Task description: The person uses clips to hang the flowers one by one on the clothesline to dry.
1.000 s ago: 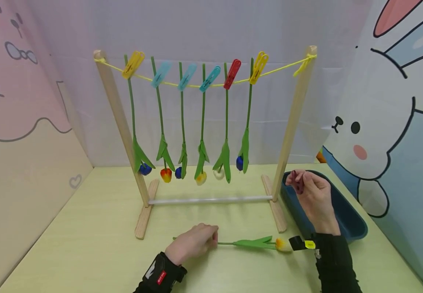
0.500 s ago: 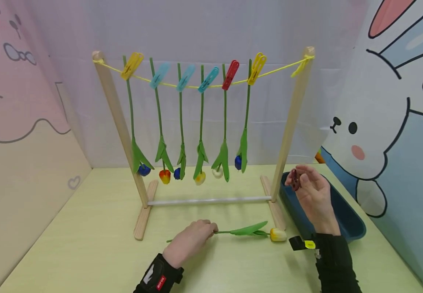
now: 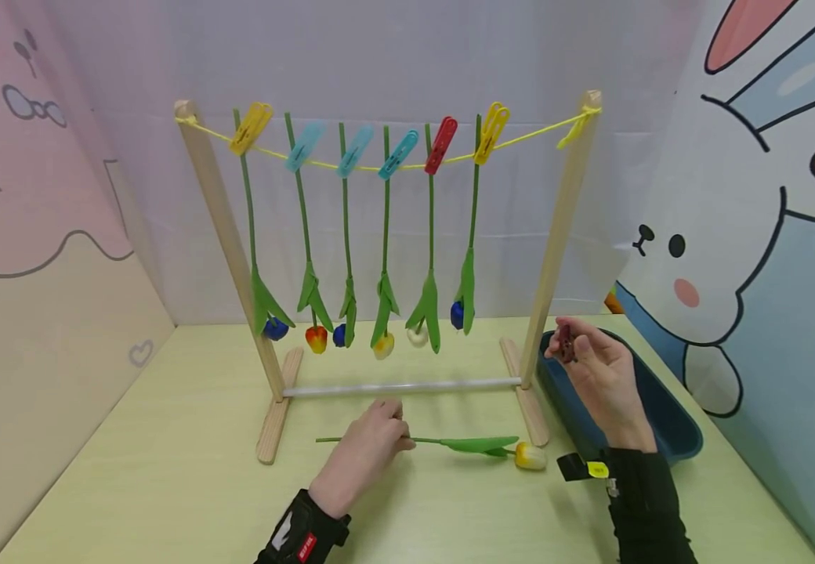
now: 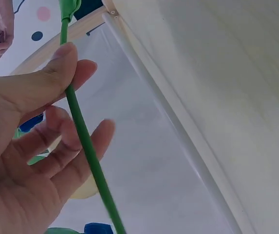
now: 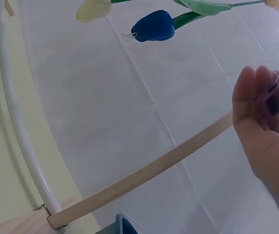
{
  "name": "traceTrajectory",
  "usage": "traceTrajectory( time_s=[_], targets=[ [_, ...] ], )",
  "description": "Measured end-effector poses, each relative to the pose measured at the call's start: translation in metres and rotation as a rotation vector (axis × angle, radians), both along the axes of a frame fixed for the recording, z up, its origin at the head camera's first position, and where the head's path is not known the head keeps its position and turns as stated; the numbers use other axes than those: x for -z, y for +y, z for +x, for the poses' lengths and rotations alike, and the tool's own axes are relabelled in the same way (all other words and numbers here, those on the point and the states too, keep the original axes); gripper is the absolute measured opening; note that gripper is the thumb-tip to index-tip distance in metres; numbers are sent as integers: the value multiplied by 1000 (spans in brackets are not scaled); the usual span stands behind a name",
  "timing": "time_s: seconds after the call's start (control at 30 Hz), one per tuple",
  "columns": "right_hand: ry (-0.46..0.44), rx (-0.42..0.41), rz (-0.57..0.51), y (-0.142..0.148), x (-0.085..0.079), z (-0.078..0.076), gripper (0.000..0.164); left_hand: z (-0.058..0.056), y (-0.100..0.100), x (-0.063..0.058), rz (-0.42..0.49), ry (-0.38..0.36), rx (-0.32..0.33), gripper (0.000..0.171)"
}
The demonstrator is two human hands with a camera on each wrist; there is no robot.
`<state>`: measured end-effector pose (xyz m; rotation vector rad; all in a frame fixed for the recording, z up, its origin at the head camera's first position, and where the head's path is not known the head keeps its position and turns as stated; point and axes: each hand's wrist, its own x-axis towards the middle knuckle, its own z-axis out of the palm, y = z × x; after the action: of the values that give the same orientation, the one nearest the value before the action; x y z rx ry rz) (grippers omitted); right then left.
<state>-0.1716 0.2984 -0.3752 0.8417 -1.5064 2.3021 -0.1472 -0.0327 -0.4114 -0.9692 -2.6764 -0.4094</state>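
Observation:
My left hand (image 3: 372, 442) pinches the green stem of a yellow-and-white artificial tulip (image 3: 478, 446) between thumb and forefinger. The tulip lies roughly level above the table, its bloom pointing right. In the left wrist view the stem (image 4: 88, 146) runs past the loosely bent other fingers. My right hand (image 3: 601, 376) holds a dark red clothespin (image 3: 566, 345) in its fingers, over the blue bin. The right wrist view shows the clothespin (image 5: 278, 95) at the fingertips. Several tulips hang bloom-down from a yellow line (image 3: 541, 129), held by yellow, blue and red clothespins (image 3: 440, 146).
The line is tied between two wooden posts (image 3: 563, 235) on flat wooden feet, joined low down by a white rod (image 3: 407, 388). A dark blue bin (image 3: 668, 415) stands on the table (image 3: 168, 470) at the right. Cartoon-printed walls enclose the back and sides.
My left hand has raised the tulip from the table and moved it slightly away from me and left. The dark red clothespin has turned a little in my right hand, which stays over the bin.

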Motion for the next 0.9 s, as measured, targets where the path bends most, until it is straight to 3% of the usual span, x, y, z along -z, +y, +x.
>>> traceTrajectory(
  time_s=[0.27, 0.53, 0.77, 0.9],
  targets=[
    [8, 10, 15, 2, 1, 1, 34, 0, -2, -1, -51, 253, -39, 13],
    [18, 50, 65, 3, 0, 0, 31, -1, -4, -4, -51, 419, -125, 17],
    [21, 65, 81, 2, 1, 1, 32, -1, -4, -5, 67, 444, -130, 21],
    [32, 55, 70, 2, 1, 1, 32, 0, -1, -8, 249, 359, -65, 12]
  ],
)
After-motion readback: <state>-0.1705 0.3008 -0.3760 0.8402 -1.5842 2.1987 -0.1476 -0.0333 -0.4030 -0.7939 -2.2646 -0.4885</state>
